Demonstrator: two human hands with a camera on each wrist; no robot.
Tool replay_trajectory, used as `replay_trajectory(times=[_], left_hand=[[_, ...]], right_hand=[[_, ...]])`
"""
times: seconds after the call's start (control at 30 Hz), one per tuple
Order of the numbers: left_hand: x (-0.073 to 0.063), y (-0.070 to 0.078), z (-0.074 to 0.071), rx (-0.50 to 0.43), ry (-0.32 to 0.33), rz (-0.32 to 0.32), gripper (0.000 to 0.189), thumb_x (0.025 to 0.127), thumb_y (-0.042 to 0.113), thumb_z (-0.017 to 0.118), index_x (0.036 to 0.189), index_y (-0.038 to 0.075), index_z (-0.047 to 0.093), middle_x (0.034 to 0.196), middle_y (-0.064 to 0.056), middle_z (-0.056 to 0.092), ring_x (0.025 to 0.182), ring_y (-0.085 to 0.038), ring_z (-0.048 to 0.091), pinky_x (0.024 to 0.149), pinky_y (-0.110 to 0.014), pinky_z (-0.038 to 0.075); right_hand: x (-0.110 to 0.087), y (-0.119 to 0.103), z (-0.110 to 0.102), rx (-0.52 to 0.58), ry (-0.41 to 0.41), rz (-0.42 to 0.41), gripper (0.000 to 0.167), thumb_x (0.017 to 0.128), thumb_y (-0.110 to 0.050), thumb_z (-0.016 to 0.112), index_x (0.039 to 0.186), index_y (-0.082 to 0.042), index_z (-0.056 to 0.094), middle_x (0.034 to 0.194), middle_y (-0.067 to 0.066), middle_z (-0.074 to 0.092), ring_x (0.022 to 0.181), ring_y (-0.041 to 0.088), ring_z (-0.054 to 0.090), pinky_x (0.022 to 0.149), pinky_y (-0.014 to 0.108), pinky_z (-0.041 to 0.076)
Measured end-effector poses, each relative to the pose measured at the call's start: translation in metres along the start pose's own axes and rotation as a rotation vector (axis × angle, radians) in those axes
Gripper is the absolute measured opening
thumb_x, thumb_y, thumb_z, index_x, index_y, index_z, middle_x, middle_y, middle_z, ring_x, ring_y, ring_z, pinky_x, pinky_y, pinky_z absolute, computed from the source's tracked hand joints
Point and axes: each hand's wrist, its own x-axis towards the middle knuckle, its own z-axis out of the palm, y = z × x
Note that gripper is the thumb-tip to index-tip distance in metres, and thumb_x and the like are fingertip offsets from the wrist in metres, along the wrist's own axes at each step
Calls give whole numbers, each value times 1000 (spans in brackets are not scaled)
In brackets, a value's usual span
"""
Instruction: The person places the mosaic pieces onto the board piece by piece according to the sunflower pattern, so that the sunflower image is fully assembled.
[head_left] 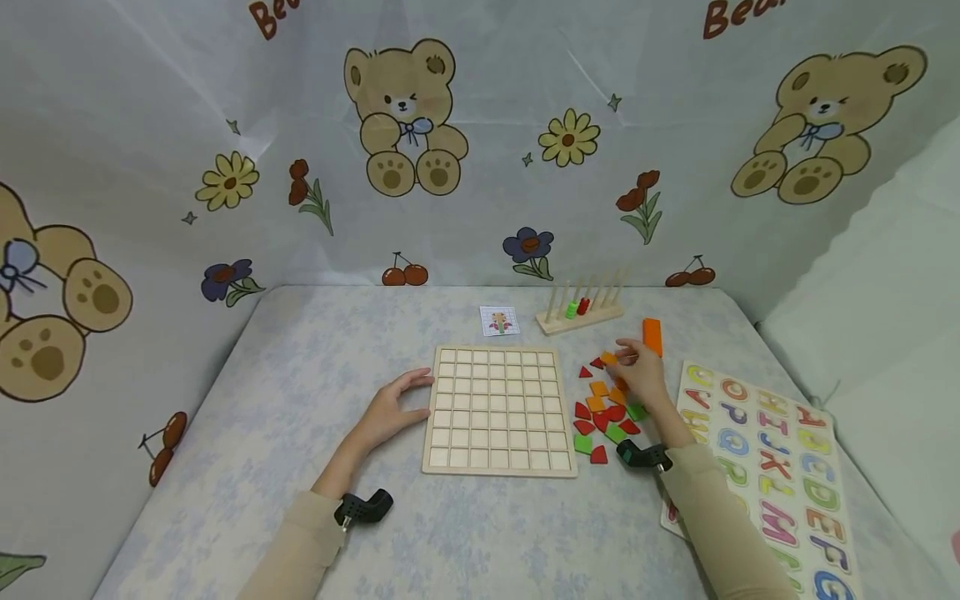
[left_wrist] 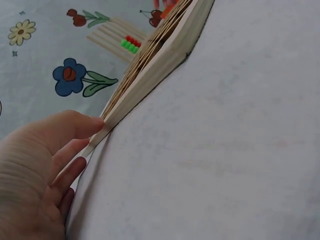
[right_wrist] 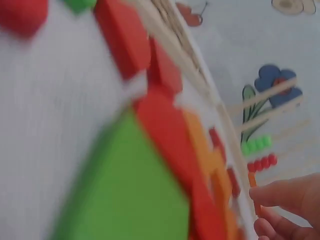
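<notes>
A wooden grid board point(head_left: 497, 477) lies flat in the middle of the table. At its left edge my left hand point(head_left: 390, 410) rests with spread, relaxed fingers; the left wrist view shows fingertips touching the board's side point(left_wrist: 150, 80). To the right of the board my right hand point(head_left: 637, 372) is over a loose pile of small blocks. Between its thumb and fingers it pinches an orange block point(right_wrist: 254, 194). Red pieces point(head_left: 615, 413), orange squares point(head_left: 598, 388) and green squares point(head_left: 582, 444) lie below that hand, and a green piece point(right_wrist: 135, 185) fills much of the right wrist view.
Behind the board lie a small pattern card point(head_left: 499, 321) and a wooden peg stand point(head_left: 581, 319) with green and red beads. An orange bar point(head_left: 652, 336) is just beyond my right hand. A letter board point(head_left: 780, 467) lies under my right forearm's side.
</notes>
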Motion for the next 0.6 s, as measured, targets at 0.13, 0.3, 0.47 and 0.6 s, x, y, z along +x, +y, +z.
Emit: replay_trajectory(times=[0.13,0.3,0.47,0.6], left_hand=[[0,-1,0,-16,-13,8,68,87,11,76,148,10,46,137,-12,62,146,-33,36,120,-58,26],[0,-1,-1,-26,-22,3,67,88,12,75,148,10,46,138,-12,61,146,-33,35,120,-58,25],[1,-1,-1,-15,-18,5,67,87,11,76,147,9,47,137,-12,62,146,-33,36,120,-58,26],[2,-1,-1,-17,-22,-5,67,87,9,76,147,9,47,138,-12,61,146,-32,36,120,-57,26]], right_hand=[[-4,-28,13,58,-12,-25,48,88,1,70,132,11,55,113,31,62,99,41,62,73,15,51],[-10,-70,44,193,-124,-95,48,87,5,69,133,12,54,115,32,61,100,43,61,87,32,55],[-13,-94,80,254,-230,-147,49,85,8,70,131,13,55,112,32,62,98,44,62,86,33,57],[-13,-102,100,235,-264,-171,48,82,9,72,128,12,58,108,30,64,94,41,64,80,31,56]])
